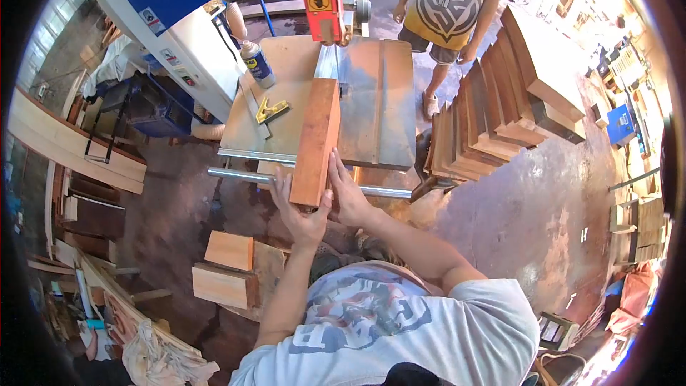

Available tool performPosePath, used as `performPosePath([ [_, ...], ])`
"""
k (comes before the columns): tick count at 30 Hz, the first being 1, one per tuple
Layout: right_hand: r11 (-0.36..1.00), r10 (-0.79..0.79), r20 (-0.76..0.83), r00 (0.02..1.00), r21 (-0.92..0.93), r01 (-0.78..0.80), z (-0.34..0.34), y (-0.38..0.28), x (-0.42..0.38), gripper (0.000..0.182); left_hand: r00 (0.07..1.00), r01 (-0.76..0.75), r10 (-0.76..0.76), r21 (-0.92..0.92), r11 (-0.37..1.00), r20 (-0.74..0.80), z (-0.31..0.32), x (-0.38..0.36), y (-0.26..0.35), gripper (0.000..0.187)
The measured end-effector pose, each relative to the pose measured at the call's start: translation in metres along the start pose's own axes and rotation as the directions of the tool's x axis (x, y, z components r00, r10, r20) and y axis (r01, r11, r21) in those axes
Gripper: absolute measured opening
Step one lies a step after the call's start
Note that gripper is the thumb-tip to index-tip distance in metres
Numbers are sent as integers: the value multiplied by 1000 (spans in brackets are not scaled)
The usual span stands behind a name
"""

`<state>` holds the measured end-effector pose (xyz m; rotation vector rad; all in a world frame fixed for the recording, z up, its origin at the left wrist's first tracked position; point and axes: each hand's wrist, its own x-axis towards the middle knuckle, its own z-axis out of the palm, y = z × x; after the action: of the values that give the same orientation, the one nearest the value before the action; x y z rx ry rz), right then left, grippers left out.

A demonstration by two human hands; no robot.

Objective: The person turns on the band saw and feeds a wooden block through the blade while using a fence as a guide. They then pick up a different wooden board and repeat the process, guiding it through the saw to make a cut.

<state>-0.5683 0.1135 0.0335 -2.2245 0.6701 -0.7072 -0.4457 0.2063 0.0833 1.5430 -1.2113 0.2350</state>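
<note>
A reddish-brown wooden block (316,144) lies lengthwise on the bandsaw table (398,100), its far end close to the blade below the red blade guard (319,11). My left hand (303,216) grips the near end of the block, fingers along its left side and thumb at the end. Against the right side of the block, near the same end, my right hand (348,191) is pressed with fingers pointing forward. Left of the block, a yellow spring clamp (271,109) sits by a flat metal strip (254,105). A blue spray can (257,64) stands farther back on the table.
A metal rail (386,191) runs along the table's front edge. Curved wooden pieces (493,100) are stacked at the right, with a person (457,0) standing behind them. Two pale wood blocks (225,282) rest on a support at lower left.
</note>
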Motion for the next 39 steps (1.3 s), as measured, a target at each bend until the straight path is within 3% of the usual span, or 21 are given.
performPosePath([
  [1,1000,14,6,1000,6,-14,-3,3,6,145,996,-55,51,51,997,79,-6,6,-7,88],
  [2,999,30,8,1000,11,-31,-8,4,12,146,964,63,-46,-58,996,263,-13,15,-17,90],
  [4,995,70,37,997,63,-72,-16,7,19,147,769,343,-152,-201,918,621,-26,32,-32,93],
  [5,993,83,35,996,76,-85,-17,11,23,147,729,376,-149,-209,903,668,-30,47,-32,97],
  [9,982,126,63,990,134,-134,-31,15,39,150,731,246,-13,-246,938,682,-23,85,-39,95],
  [11,989,135,44,990,59,-138,-35,15,47,151,748,164,33,-232,959,662,-14,92,-45,95],
  [12,990,141,33,989,21,-141,-37,14,50,152,726,209,13,-239,948,688,-12,96,-47,96],
  [15,937,236,84,968,246,-250,-48,-2,58,145,665,293,-15,-242,925,747,-11,106,-47,98],
  [18,992,127,34,991,18,-128,-42,16,59,150,668,256,28,-265,930,744,-7,112,-50,101],
  [23,981,174,73,982,73,-179,-40,24,57,149,696,148,131,-320,936,706,0,116,-60,105],
  [26,985,172,71,983,19,-174,-41,21,58,149,650,287,11,-259,922,760,-3,116,-53,103],
  [30,979,206,89,975,-8,-206,-49,9,63,148,697,214,75,-307,927,713,5,111,-61,103],
  [34,937,299,151,942,143,-320,-47,13,61,147,705,214,79,-317,924,705,8,110,-63,103],
  [39,961,269,119,956,29,-274,-53,10,68,145,694,222,66,-301,928,717,11,115,-63,103],
])
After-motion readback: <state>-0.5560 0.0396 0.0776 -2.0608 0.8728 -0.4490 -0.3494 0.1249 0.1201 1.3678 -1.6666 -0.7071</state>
